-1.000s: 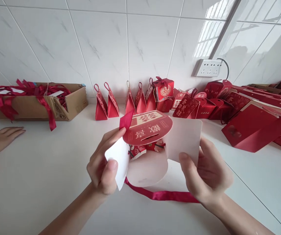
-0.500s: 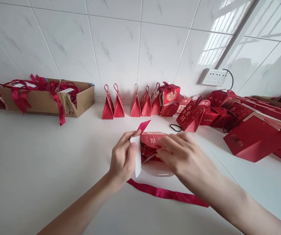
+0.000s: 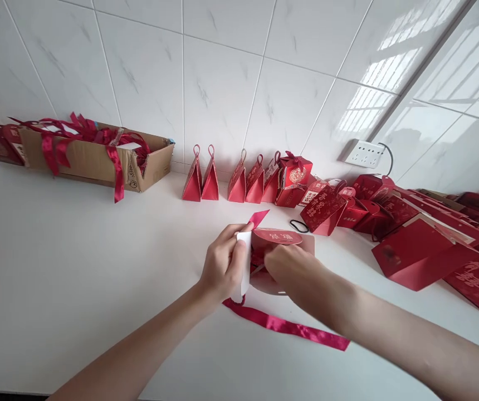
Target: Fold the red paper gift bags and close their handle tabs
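A red paper gift box (image 3: 279, 236) stands with its top flaps apart on the white counter, red packets partly visible inside. My left hand (image 3: 225, 264) is closed on its left side, thumb pressed against a white flap (image 3: 244, 262). A red ribbon end (image 3: 259, 218) sticks up above those fingers. My right hand (image 3: 285, 264) reaches down into the box opening, its fingers hidden inside, so whether they hold anything does not show. In front of the box, a long red satin ribbon (image 3: 293, 328) trails over the counter from below my left hand toward my right forearm.
A cardboard box (image 3: 76, 167) full of red ribbons stands at the back left. Several small red boxes with loops (image 3: 210, 186) line the wall. More red boxes (image 3: 415, 250) crowd the right side, near a black cord loop (image 3: 298, 226) and a power strip (image 3: 363, 153).
My right hand has moved from above the box down into its opening. My left hand keeps its hold on the side. The whole view has shifted and tilted slightly.
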The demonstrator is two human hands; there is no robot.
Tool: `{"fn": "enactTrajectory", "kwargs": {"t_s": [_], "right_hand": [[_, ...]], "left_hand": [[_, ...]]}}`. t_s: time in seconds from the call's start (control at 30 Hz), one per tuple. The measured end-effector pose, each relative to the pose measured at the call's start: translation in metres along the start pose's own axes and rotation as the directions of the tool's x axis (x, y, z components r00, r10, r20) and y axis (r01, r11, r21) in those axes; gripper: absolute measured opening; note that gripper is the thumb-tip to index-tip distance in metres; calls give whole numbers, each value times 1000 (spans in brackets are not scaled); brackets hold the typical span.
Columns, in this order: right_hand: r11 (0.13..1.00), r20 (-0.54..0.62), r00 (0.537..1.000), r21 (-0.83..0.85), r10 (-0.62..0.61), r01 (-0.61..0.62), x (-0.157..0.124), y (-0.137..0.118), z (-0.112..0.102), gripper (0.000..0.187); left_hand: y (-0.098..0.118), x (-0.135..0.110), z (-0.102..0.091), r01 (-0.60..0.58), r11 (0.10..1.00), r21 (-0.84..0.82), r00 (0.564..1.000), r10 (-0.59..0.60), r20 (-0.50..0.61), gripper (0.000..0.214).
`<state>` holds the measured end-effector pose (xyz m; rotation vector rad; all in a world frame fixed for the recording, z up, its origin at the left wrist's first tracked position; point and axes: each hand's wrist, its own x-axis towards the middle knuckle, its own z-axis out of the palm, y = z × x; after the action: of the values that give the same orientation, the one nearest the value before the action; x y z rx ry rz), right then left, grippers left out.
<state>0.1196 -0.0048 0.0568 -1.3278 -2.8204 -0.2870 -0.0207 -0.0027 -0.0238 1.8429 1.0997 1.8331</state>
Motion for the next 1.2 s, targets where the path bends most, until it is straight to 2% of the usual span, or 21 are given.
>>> {"fn": "enactTrajectory", "kwargs": {"t_s": [0.07,0.13,0.23,0.33,0.5,0.6,0.73,0.83,0.9,0.97,1.03,1.13,1.2], "right_hand": [[998,93,995,61,-23,17,8,5,2,50],[996,158,987,91,-3,-11,15,12,3,47],[993,261,965,116,-7,-24,20,18,0,41],[997,312,950,81,-19,-6,18,19,-3,45],[994,206,978,113,-24,1,12,16,5,50],[998,224,974,70,-24,9,9,16,4,52],[994,154,985,90,-79,65,2,17,-19,44],[967,37,999,255,-15,5,-4,25,-38,30],[886,-30,996,460,86,-62,-7,34,-45,24],[736,-70,984,673,161,-72,-11,43,-48,22],[555,-52,983,830,178,-57,-14,49,-48,27],[336,9,986,940,168,-65,-19,51,-47,36],[263,35,985,962,166,-79,-22,49,-46,40]], "left_hand": [[-4,-1,0,-110,994,-6,994,110,12,36],[-6,-1,0,-148,989,-4,989,148,12,36],[-5,1,-2,-58,998,1,998,58,5,36],[-1,3,-3,49,999,0,999,-49,13,37],[3,4,-3,77,997,-25,997,-76,31,36],[3,5,-3,95,995,-20,995,-94,20,35],[3,8,-6,161,987,-16,987,-161,-2,37],[3,10,-8,230,973,-33,973,-231,-26,36],[3,11,-9,234,971,-45,971,-236,-29,35],[4,11,-9,215,975,-49,976,-216,-25,33],[4,12,-8,202,978,-44,979,-203,-16,35],[3,12,-9,196,980,-38,981,-196,-12,38],[2,12,-9,183,982,-46,983,-184,-16,38]]}}
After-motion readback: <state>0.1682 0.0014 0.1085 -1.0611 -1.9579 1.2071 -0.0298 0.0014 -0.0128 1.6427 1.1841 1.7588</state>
